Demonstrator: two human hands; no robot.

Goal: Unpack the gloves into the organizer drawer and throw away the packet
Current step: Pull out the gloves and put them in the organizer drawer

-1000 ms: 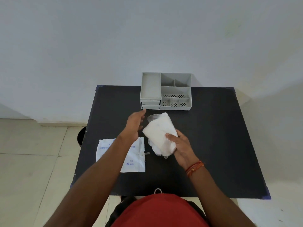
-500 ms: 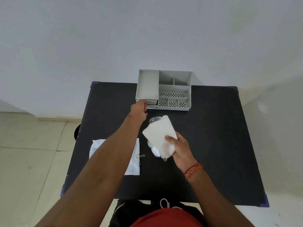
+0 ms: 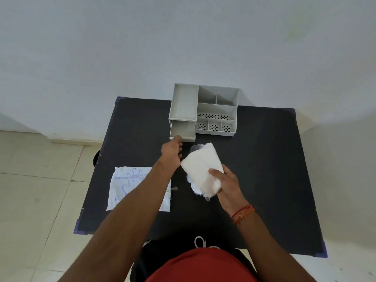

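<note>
Near the tabletop's far edge, our left hand has pulled the organizer's drawer open, fingers gripping its front; our right hand clasps the gloves, ready to load; the packet lies emptied by the left edge.

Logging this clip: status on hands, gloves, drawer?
Left hand at grey organizer drawer, pulled open. Right hand grips white glove stack. Emptied printed packet on table. Path clear.
</note>
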